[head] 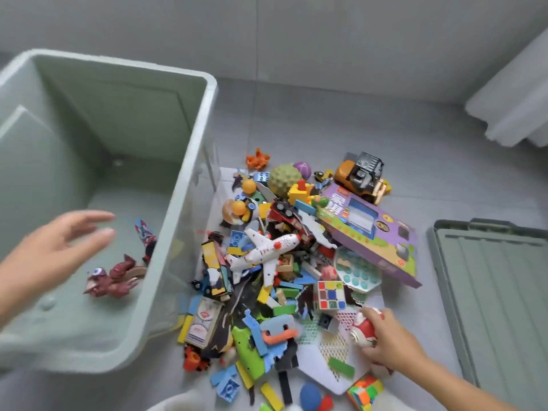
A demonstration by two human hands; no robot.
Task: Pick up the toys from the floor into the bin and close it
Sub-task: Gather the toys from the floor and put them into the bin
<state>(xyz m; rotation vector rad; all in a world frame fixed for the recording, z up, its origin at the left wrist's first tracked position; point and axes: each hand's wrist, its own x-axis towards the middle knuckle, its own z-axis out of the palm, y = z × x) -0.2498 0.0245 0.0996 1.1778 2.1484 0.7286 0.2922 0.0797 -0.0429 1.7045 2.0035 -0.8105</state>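
A large pale green bin (pixel 189 161) stands open on the left. Inside it lie a dark red dinosaur (pixel 114 280) and a red-and-blue figure (pixel 145 237). My left hand (pixel 56 247) hovers over the bin with fingers spread and holds nothing. Right of the bin a heap of toys covers the floor: a white toy plane (pixel 267 252), a purple game box (pixel 370 232), a yellow toy truck (pixel 361 176), a cube puzzle (pixel 330 295). My right hand (pixel 388 339) grips a red-and-white toy (pixel 363 327) at the heap's lower right.
The bin's green lid (pixel 498 292) lies flat on the floor at the right. A white curtain (pixel 516 96) hangs at the upper right. A white mesh board (pixel 326 360) lies under the toys. Grey tiled floor runs behind the heap.
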